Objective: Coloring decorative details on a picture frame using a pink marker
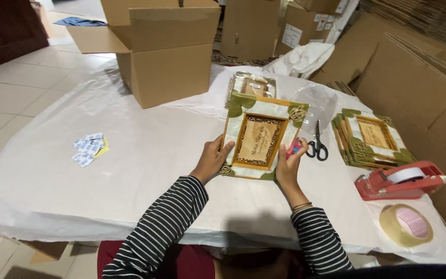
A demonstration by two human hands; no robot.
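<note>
I hold a decorated wooden plaque [260,135] with a marbled border, green corner leaves and a brown engraved centre, tilted up above the table. My left hand [211,159] grips its left edge near the lower corner. My right hand [288,163] grips its lower right edge, with a small pink and blue object [294,146] pinched against it. Both sleeves are black and white striped.
A stack of similar plaques [371,138] lies to the right, and a wrapped one [252,86] lies behind. Black scissors [317,145], a red tape dispenser [399,180] and a tape roll [405,224] sit on the right. An open cardboard box [166,57] stands at the back; small blue-white packets [90,149] lie left.
</note>
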